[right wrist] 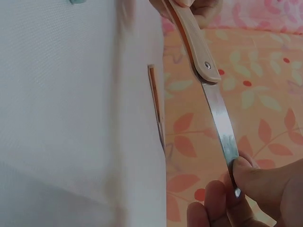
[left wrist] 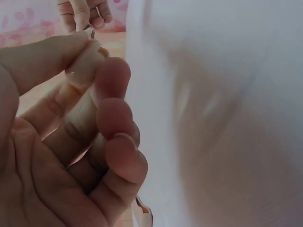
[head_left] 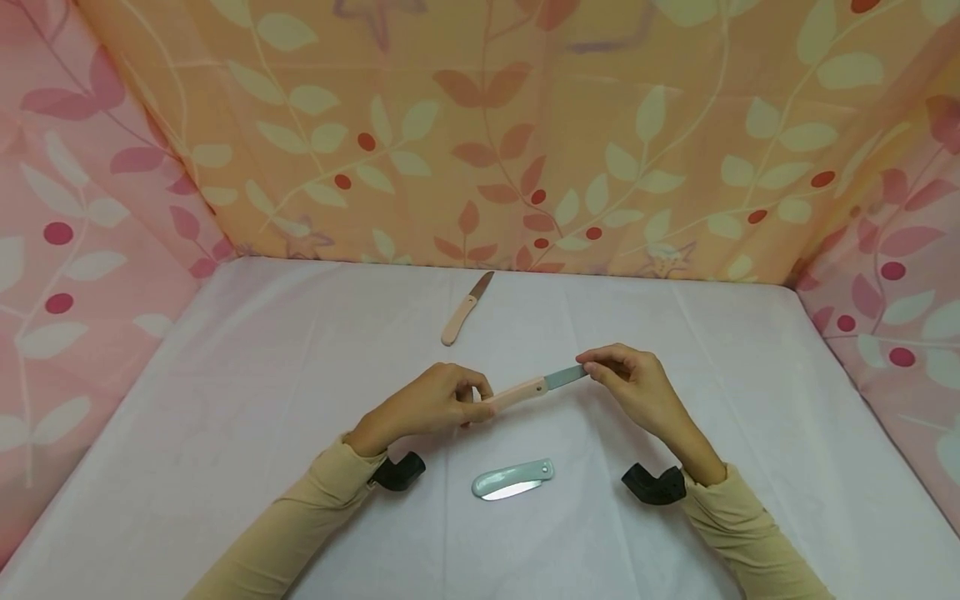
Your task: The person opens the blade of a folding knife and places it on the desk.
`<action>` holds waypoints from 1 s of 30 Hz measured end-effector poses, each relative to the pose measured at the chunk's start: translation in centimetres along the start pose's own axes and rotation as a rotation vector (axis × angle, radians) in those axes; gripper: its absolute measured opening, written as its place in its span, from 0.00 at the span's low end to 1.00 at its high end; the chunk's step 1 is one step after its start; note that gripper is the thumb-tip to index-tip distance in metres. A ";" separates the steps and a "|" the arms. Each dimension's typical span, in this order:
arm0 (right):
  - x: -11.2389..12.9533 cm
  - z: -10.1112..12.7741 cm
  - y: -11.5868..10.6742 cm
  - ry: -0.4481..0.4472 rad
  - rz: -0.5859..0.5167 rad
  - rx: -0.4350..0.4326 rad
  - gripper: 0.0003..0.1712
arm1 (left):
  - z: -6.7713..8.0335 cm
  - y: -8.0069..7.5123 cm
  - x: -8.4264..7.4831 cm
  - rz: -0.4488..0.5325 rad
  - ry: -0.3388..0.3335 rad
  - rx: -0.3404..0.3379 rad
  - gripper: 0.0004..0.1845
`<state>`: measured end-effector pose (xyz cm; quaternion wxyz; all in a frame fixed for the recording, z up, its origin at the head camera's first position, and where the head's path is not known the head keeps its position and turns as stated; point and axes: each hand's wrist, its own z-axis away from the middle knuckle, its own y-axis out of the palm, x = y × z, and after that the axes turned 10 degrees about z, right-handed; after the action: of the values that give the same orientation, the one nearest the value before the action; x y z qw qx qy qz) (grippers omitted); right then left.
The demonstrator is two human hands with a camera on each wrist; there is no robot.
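Observation:
A folding knife with a pale pink handle (head_left: 517, 392) and a steel blade (head_left: 565, 377) is held above the white table between both hands. My left hand (head_left: 438, 402) grips the handle's end (left wrist: 84, 66) between thumb and fingers. My right hand (head_left: 626, 379) pinches the blade's tip (right wrist: 227, 146); in the right wrist view the handle (right wrist: 196, 42) shows its rivet. A second pink-handled knife (head_left: 463, 309) lies open further back. A folded mint-green knife (head_left: 513, 480) lies near me, between my wrists.
The white cloth-covered table (head_left: 225, 400) is walled by leaf-patterned fabric, orange at the back (head_left: 480, 133) and pink on the left (head_left: 82, 250) and right (head_left: 892, 283). Black wrist camera mounts (head_left: 397, 472) sit on both cream sleeves.

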<state>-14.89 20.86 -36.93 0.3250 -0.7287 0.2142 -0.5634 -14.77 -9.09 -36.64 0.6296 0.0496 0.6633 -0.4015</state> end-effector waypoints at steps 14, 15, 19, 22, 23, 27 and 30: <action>0.2 0.2 -0.1 0.030 0.023 -0.024 0.12 | -0.3 -0.3 0.8 -0.030 0.014 -0.075 0.10; 0.3 0.2 -0.2 0.033 0.026 -0.029 0.13 | -0.3 -0.3 0.8 -0.020 0.024 -0.078 0.10; 0.3 0.1 -0.1 0.039 0.047 -0.048 0.16 | -0.3 -0.5 0.8 0.015 0.037 -0.089 0.09; 0.3 0.1 -0.1 0.034 0.062 -0.055 0.20 | -0.4 -0.6 0.9 0.031 0.024 -0.111 0.10; 0.3 0.1 -0.1 0.030 0.063 -0.055 0.21 | -0.5 -0.6 1.0 0.035 0.018 -0.122 0.10; 0.5 0.1 0.1 0.018 0.078 -0.050 0.24 | -0.8 -0.8 1.1 0.052 -0.007 -0.172 0.11; 0.7 0.3 0.3 0.000 0.086 -0.035 0.25 | -1.1 -0.9 1.2 0.077 -0.022 -0.209 0.12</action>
<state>-14.39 20.27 -36.75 0.3360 -0.7244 0.2552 -0.5452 -16.41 -9.53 -37.40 0.6536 0.0047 0.6922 -0.3059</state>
